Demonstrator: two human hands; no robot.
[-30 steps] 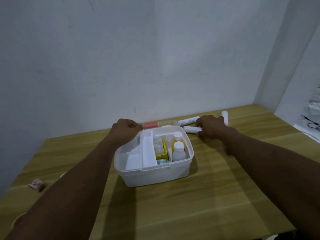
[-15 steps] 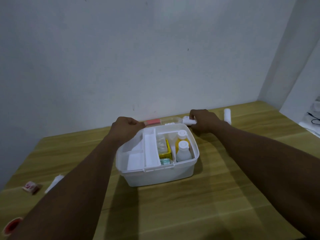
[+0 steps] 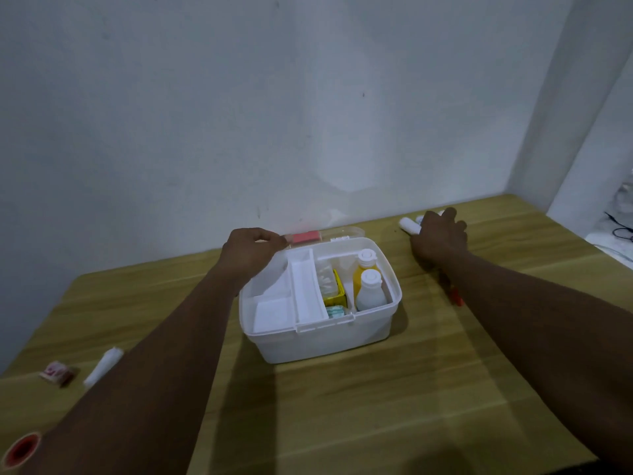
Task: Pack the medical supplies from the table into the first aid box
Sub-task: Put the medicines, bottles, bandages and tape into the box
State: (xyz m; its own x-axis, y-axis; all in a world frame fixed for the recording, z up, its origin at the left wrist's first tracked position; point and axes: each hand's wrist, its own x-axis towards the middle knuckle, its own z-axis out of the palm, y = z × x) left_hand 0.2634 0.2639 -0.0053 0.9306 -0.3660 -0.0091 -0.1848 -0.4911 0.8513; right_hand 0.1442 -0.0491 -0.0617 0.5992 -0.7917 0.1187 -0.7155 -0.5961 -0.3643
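The white first aid box [image 3: 322, 337] stands open in the middle of the wooden table [image 3: 376, 423]. Inside it are two white-capped bottles [image 3: 370, 293], a yellow carton [image 3: 337, 293] and a white tray insert [image 3: 305, 293]. Its clear lid with a red label [image 3: 306, 237] lies open behind it. My left hand [image 3: 251, 252] pinches the box at its back left corner by the lid. My right hand [image 3: 440, 236] is at the far right of the box, closed over white bandage rolls [image 3: 409, 225] that stick out from under its fingers.
Another white bandage roll [image 3: 102, 366] and a small red-and-white packet [image 3: 58, 371] lie at the table's left. A red tape roll [image 3: 22, 449] sits at the near left corner. A small red object [image 3: 455, 298] peeks from under my right forearm. The wall runs close behind.
My right hand has moved right from the box's back right corner, with a white roll, to the roll farther right. My left hand has stayed on the box.
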